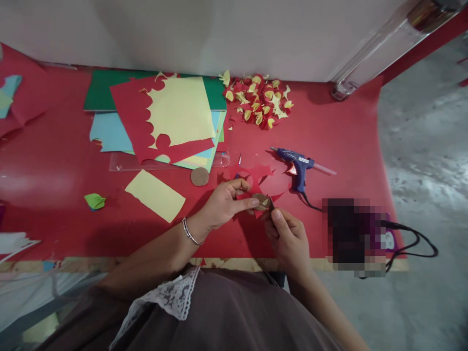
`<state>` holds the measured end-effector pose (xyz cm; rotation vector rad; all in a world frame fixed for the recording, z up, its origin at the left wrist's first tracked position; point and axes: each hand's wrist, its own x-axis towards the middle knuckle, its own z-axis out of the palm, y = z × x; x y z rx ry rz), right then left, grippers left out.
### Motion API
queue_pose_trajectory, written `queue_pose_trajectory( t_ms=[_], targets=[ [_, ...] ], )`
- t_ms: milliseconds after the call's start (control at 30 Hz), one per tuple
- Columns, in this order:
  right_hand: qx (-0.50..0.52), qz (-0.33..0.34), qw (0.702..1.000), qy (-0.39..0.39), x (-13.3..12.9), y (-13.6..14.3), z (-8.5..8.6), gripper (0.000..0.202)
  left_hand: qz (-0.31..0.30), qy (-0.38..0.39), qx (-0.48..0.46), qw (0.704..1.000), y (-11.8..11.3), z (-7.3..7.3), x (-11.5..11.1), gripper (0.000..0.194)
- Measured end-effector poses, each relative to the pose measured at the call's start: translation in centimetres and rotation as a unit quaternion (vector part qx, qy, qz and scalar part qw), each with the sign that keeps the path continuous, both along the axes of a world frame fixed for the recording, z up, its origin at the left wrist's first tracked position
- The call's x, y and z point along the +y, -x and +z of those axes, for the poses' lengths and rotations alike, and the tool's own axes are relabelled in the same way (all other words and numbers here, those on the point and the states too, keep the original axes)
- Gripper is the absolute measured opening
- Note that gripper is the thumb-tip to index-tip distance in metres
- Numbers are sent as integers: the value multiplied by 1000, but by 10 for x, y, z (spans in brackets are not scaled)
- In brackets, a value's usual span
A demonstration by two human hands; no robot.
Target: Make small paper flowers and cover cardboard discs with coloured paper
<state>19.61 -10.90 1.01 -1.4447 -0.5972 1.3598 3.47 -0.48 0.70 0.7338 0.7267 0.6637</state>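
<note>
My left hand (pixel 228 202) pinches a small round brown disc (pixel 260 201) between thumb and fingers, over the red table covering. At the disc's right edge, my right hand (pixel 288 236) is closed on a thin dark piece (pixel 271 204) that I cannot make out. Red paper scraps (pixel 258 178) with rounded cut-outs lie just beyond and under the fingers. A second brown disc (pixel 199 176) rests on the table to the left. The blue glue gun (pixel 298 165) lies on its side to the right, its nozzle pointing left.
Stacked coloured paper (pixel 183 109) lies at the back left, beside a pile of red and yellow paper pieces (pixel 259 100). A yellow rectangle (pixel 155 195) and a green paper piece (pixel 95 201) are at left. A clear tube (pixel 380 48) stands back right; black cable (pixel 420 243) hangs at right.
</note>
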Motion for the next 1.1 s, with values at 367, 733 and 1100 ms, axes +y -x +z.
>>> queue_pose_trajectory(
  t_ms=[367, 733, 1100],
  targets=[
    [5, 3, 1000, 7, 1, 1, 1, 54, -11, 29, -24, 999, 1, -6, 1, 55],
    [-21, 31, 999, 14, -2, -6, 1, 54, -34, -83, 45, 995, 8, 1, 5, 40],
    [-59, 3, 998, 16, -4, -10, -5, 53, -56, -188, 133, 972, 11, 6, 9, 22]
  ],
)
